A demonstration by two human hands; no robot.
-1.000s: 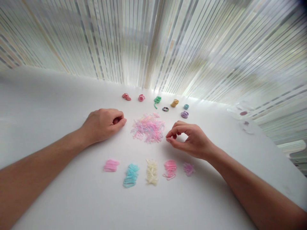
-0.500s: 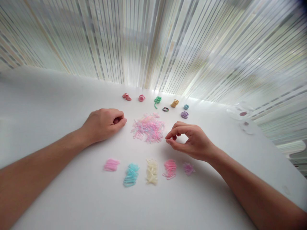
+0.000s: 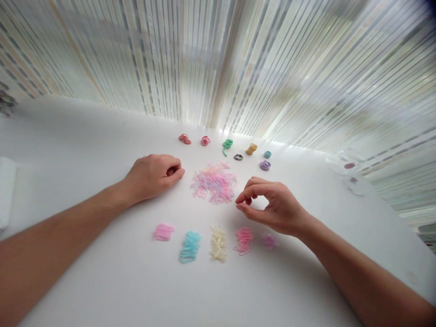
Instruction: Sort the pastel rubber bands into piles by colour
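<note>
A loose heap of small pale pink and lilac bands point(image 3: 215, 182) lies on the white table between my hands. My left hand point(image 3: 155, 176) rests left of it, fingers curled into a loose fist with no object showing. Just right of the heap, my right hand point(image 3: 272, 202) has thumb and forefinger tips pinched together; anything between them is too small to make out. Nearer to me lie sorted groups: pink bands point(image 3: 164, 232), blue bands point(image 3: 190, 247), cream bands point(image 3: 218, 244), deeper pink bands point(image 3: 244, 240) and a small lilac cluster point(image 3: 269, 241) below my right hand.
Along the back are a red coil point(image 3: 185, 139), a pink coil point(image 3: 205, 141), a green one point(image 3: 227, 145), a yellow one point(image 3: 251, 149), a blue one point(image 3: 267, 154), a purple one point(image 3: 265, 165) and a multicoloured ring point(image 3: 238, 157). Clear plastic pieces point(image 3: 346, 164) lie right. A striped curtain point(image 3: 218, 59) hangs behind.
The camera has turned slightly left, so the table's contents appear a little further right. Both hands keep nearly the same pose and place beside the heap.
</note>
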